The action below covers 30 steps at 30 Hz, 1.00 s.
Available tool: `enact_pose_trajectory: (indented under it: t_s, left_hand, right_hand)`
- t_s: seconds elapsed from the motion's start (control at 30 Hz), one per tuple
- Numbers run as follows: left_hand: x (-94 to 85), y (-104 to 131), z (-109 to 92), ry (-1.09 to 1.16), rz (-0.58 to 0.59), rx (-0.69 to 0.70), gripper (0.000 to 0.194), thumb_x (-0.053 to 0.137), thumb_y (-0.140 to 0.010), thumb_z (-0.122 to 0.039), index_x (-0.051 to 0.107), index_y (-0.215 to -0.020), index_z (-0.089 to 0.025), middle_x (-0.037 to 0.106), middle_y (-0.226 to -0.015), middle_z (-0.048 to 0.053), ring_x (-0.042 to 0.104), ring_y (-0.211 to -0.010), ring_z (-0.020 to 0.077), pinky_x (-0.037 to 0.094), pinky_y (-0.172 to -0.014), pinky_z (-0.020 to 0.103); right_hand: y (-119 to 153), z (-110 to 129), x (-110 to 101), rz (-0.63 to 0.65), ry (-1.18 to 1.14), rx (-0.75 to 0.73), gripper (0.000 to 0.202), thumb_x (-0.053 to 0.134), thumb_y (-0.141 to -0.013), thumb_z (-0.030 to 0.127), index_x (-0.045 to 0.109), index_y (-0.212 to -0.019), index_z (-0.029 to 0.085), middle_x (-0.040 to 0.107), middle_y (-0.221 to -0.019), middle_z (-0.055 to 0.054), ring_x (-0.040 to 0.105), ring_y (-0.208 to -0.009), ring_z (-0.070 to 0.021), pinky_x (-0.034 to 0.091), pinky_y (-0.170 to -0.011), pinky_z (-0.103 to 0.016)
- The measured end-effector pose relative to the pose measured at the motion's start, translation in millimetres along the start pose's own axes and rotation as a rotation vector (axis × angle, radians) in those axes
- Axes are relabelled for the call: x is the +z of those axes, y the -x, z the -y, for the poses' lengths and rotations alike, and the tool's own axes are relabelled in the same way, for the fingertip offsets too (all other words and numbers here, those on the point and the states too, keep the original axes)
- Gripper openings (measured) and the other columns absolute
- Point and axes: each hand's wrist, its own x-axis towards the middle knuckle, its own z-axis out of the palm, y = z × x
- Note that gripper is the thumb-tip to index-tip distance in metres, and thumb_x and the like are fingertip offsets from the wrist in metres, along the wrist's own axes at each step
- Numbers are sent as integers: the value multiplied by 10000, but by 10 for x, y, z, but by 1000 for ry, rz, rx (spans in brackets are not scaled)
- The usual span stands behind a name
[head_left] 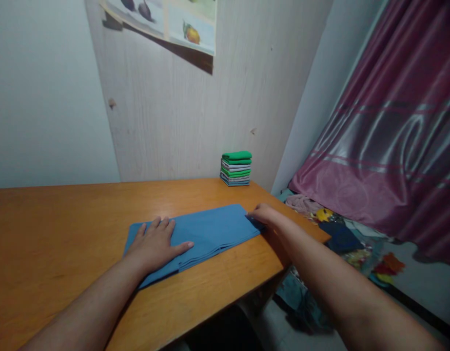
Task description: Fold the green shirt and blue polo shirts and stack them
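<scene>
A blue cloth (pixel 210 226), folded into a long strip with several layers showing along its near edge, lies on the wooden table (pixel 64 229). My left hand (pixel 155 246) rests palm down on the cloth's left part, fingers spread and thumb pointing right. At the cloth's right end, my right hand (pixel 263 217) pinches the edge between thumb and fingers; its lower fingers are partly hidden.
A small stack of folded green, white and grey cloths (pixel 236 168) stands at the table's back right, near the wall. Beyond the right edge, assorted fabrics (pixel 340 236) lie below a pink curtain (pixel 356 170). A fruit poster (pixel 173 24) hangs above.
</scene>
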Motion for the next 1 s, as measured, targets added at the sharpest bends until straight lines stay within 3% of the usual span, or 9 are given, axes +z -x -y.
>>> enact_pose_trajectory:
  t_s: [0.13,0.3,0.57,0.77,1.0]
  left_hand:
    - [6,6,6,0,-4,1,1133,321,-740,-914,387,-1532,-106,296,-1612,167,193,-1504,398,142,-1191,597]
    - [5,7,-5,18,-5,-9,1139,337,-734,-913,389,-1530,-100,298,-1612,164,182,-1508,396,136,-1195,592]
    - [-1,15,-15,32,-10,-4,1122,325,-735,-914,395,-1531,-126,280,-1618,166,172,-1512,389,135,-1193,595]
    - [35,22,-7,51,-30,6,1129,318,-730,-921,403,-1524,-123,288,-1615,173,159,-1514,390,120,-1193,589]
    - [54,29,-14,57,-38,4,1124,315,-730,-922,414,-1516,-125,315,-1605,185,172,-1509,397,128,-1186,584]
  right_hand:
    - [6,57,17,40,13,17,492,797,-665,552,718,-921,139,736,-931,-133,686,-810,-228,470,-598,-265]
    - [20,186,-8,85,-3,36,458,826,-655,447,722,-963,124,736,-1019,-148,695,-856,-248,493,-605,-275]
    - [95,287,-51,129,-100,-10,138,787,-679,254,686,-683,160,712,-742,-44,652,-663,-161,416,-503,-215]
    - [201,417,-165,131,-284,-63,94,715,-734,210,643,-725,151,589,-554,24,516,-463,-98,343,-429,-198]
    - [432,858,-250,216,-436,-229,118,686,-734,171,580,-786,176,567,-572,58,488,-442,-78,363,-444,-182]
